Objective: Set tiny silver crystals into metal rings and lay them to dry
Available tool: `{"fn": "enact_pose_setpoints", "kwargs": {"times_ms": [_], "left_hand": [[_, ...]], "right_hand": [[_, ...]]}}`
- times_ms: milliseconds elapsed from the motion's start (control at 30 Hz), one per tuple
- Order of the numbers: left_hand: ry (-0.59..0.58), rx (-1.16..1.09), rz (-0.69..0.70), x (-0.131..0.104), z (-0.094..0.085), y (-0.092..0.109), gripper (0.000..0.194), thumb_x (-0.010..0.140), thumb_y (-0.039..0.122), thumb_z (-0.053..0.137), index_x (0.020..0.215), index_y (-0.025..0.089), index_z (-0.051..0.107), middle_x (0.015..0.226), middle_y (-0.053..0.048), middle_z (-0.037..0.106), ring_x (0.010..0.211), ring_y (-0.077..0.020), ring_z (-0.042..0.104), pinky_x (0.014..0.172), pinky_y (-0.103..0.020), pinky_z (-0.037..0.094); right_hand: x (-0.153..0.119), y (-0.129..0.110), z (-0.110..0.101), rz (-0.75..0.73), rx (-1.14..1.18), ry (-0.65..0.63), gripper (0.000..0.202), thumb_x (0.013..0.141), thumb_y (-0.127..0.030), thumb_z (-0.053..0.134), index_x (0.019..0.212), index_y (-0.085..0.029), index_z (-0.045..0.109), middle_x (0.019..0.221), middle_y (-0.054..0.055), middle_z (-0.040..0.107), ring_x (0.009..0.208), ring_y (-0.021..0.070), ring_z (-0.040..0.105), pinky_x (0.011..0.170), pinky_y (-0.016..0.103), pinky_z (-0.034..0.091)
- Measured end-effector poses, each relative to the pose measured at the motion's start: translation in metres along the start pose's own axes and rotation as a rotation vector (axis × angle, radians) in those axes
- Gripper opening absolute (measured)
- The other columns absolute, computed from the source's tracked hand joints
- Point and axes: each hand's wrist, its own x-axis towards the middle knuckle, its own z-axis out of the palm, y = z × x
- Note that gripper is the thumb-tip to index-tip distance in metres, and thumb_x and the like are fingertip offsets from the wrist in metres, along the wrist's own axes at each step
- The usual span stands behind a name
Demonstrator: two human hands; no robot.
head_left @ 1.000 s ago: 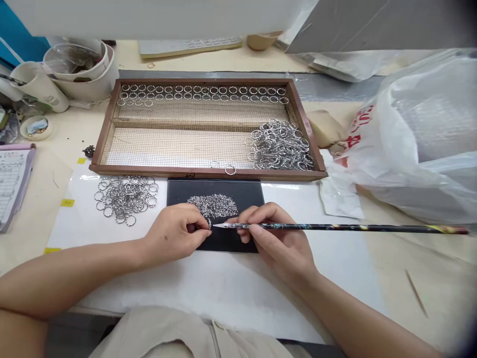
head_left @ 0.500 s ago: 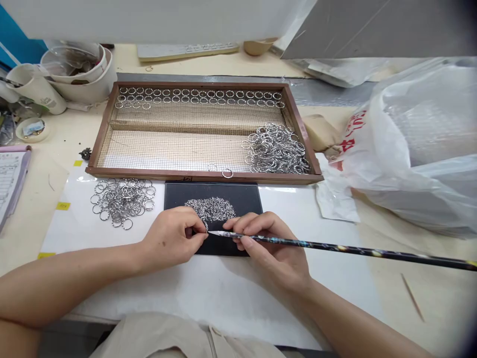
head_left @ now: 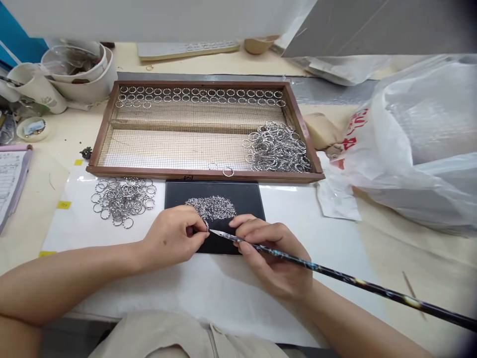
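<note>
Between thumb and forefinger, my left hand (head_left: 175, 233) pinches a small silver ring (head_left: 207, 225), mostly hidden by the fingers. My right hand (head_left: 276, 253) grips a long dark patterned pen-like stick (head_left: 335, 274) near its pale pointed end. That tip is right beside the ring; whether they touch I cannot tell. Under both hands lies a black mat (head_left: 249, 199) bearing a heap of tiny shiny stones or beads (head_left: 214, 206). A loose pile of silver rings (head_left: 124, 199) rests left of the mat.
Behind the mat stands a wooden-framed mesh tray (head_left: 204, 176) with rows of rings (head_left: 201, 92) and a heap of rings (head_left: 278, 149). A white plastic bag (head_left: 413, 149) bulges at the right. White tubs (head_left: 84, 82) stand back left; a thin wooden stick (head_left: 412, 291) lies right.
The back end of the patterned stick has swung down toward me, so it tilts more steeply. My right hand has turned slightly with it; my left hand is nearly still.
</note>
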Motion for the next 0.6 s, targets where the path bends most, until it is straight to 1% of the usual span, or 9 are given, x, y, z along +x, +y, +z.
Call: {"fn": "enact_pose_setpoints", "kwargs": {"times_ms": [233,600], "left_hand": [[0.01,0.012,0.021,0.001,-0.0011,0.001,0.011,0.07,0.007,0.062,0.062,0.014,0.062,0.061,0.001,0.06,0.056,-0.007,0.051,0.049,-0.017,0.037],[0.005,0.03,0.023,0.0002,-0.0008,0.0015,0.011,0.07,0.008,0.062,0.061,0.015,0.063,0.062,0.0,0.062,0.056,-0.0076,0.052,0.049,-0.018,0.038]], "right_hand": [[-0.0003,-0.0005,-0.0003,-0.022,-0.051,0.004,0.03,0.068,0.002,0.055,0.084,-0.024,0.055,0.066,-0.001,0.06,0.063,0.017,0.061,0.072,0.045,0.055],[0.0022,-0.0017,0.0008,-0.036,-0.091,-0.01,0.029,0.069,0.001,0.054,0.083,-0.024,0.053,0.065,0.0,0.061,0.062,0.0167,0.062,0.071,0.045,0.056]]}}
